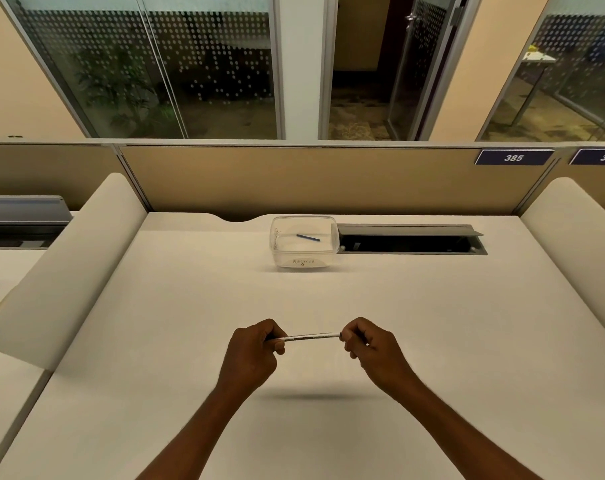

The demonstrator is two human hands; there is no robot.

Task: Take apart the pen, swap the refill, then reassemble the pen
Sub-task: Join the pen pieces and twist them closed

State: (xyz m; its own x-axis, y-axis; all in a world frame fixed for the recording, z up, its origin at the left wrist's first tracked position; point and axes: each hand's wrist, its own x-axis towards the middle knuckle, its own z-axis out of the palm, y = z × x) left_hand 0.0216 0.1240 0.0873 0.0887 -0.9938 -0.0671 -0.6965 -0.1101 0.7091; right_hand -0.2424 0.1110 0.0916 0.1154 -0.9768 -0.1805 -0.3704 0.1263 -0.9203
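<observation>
A slim white pen (311, 337) is held level above the white desk (190, 341), near its front middle. My left hand (256, 351) pinches the pen's left end and my right hand (370, 348) pinches its dark right end; both ends are hidden by fingers. Farther back stands a clear plastic tub (304, 258) with a handwritten label, and a thin blue refill (308, 238) lies slanted inside it.
An open cable hatch (411, 242) is sunk into the desk just right of the tub. Rounded white side dividers (65, 268) rise at left and right (578, 251). A tan partition (311, 181) closes the back edge.
</observation>
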